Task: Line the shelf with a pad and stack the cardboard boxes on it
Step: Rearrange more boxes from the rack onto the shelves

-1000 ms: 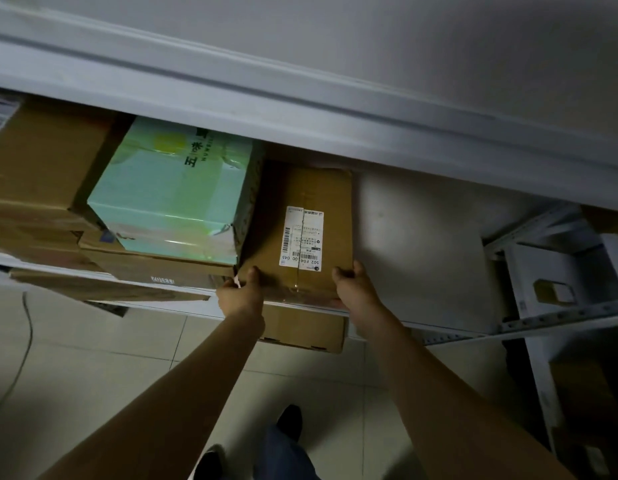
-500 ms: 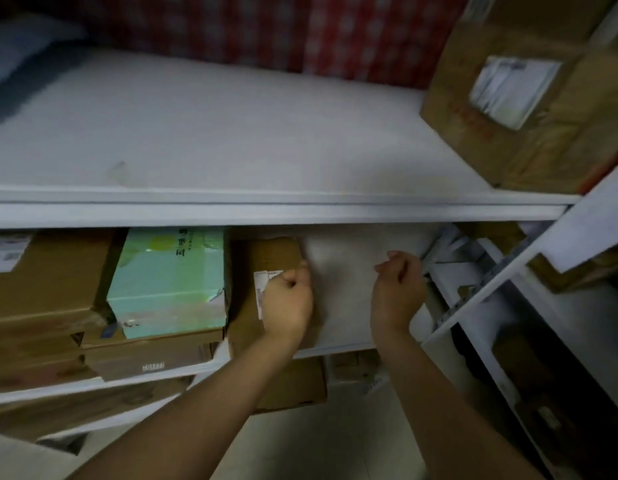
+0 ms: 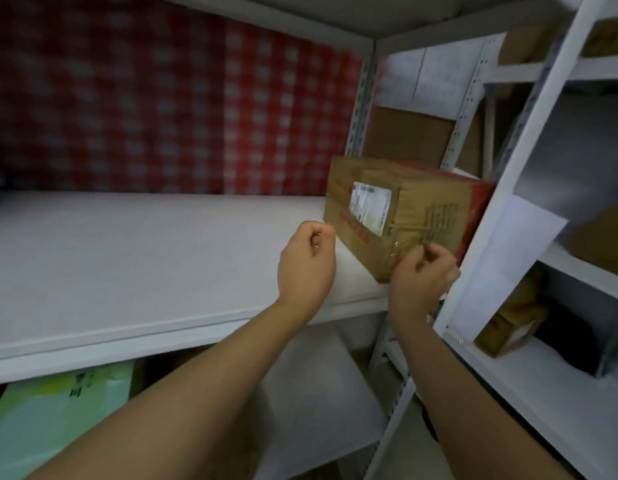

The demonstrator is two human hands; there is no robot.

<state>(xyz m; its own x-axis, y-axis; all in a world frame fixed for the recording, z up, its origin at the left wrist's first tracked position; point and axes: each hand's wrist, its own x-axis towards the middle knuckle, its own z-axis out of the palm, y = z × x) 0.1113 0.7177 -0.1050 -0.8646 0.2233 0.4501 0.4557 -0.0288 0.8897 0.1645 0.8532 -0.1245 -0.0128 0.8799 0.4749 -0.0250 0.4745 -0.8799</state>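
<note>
A white pad [image 3: 134,258] covers the middle shelf board. At the shelf's right end a brown cardboard box [image 3: 404,216] with a white label and red print lies on the pad, turned at an angle. My left hand [image 3: 307,265] hovers over the pad just left of the box, fingers curled, holding nothing. My right hand [image 3: 421,278] is at the box's near corner with fingers curled; whether it touches the box is unclear. The image is motion-blurred.
A red checked cloth [image 3: 169,112] hangs behind the shelf. A green-wrapped package [image 3: 54,417] sits on the lower shelf at left. A second white rack [image 3: 557,237] stands at right with more cardboard boxes [image 3: 508,327]. A perforated upright post [image 3: 359,98] marks the corner.
My view lifted from the lower shelf to the middle shelf. Both hands left the labelled box on the lower shelf and rose toward the box on the padded middle shelf.
</note>
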